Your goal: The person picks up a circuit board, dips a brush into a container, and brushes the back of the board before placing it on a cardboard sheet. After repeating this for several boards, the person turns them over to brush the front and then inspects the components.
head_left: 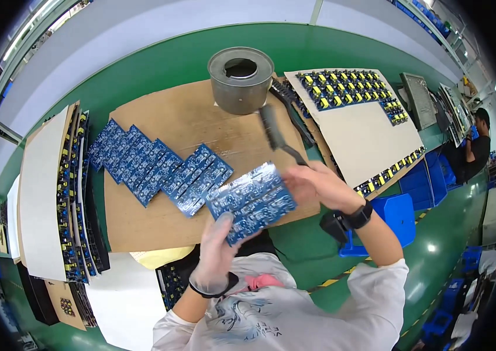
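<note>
Head view: your left hand (216, 253), fingers clamped on board (254, 199); your right hand (325, 186), fingers around brush (272, 130); other boards (154, 167) overlapping on cardboard (143, 229), can (239, 90) beyond.

A round grey metal can (241, 90) stands at the far edge of a brown cardboard sheet (195, 126). To the right, a pale panel (371, 140) carries rows of yellow-topped parts (341, 88); beyond it leans what may be a grey tray (419, 100), too distorted to be sure. Layered pale sheets (40, 199) rise at left. A blue stool (397, 217) stands near right, a co-worker (481, 151) farther right.
</note>
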`<state>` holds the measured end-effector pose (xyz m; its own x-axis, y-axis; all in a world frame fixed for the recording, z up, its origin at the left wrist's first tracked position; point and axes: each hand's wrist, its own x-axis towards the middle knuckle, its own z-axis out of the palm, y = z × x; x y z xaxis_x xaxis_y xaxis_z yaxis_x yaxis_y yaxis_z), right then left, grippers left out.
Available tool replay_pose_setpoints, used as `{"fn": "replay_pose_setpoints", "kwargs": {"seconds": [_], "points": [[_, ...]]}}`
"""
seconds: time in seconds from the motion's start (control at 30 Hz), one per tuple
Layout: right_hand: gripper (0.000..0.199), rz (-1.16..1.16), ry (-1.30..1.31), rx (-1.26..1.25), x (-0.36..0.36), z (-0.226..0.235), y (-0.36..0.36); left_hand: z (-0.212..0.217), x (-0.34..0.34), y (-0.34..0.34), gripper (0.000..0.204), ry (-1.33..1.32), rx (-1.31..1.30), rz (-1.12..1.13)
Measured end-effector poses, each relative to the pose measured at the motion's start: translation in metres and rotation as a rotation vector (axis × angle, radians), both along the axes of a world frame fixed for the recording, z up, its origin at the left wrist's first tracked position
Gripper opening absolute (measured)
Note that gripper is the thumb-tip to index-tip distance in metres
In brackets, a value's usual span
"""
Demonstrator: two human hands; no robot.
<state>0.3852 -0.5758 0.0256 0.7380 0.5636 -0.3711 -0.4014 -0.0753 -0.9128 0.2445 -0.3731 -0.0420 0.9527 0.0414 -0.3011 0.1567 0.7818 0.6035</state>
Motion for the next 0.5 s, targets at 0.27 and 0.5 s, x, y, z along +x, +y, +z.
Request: {"fn": "replay_pose_setpoints", "kwargs": {"seconds": [0.27,0.5], "points": [[0.015,-0.151,-1.512,-0.676,0.104,0.055,0.030,-0.014,0.005,0.016,0.040,-0.043,-0.063,-0.071],[0.024,0.329,-1.989,-0.994,0.189,0.056,0.108,-0.026,0.009,0.014,0.042,-0.026,-0.008,-0.092]]}}
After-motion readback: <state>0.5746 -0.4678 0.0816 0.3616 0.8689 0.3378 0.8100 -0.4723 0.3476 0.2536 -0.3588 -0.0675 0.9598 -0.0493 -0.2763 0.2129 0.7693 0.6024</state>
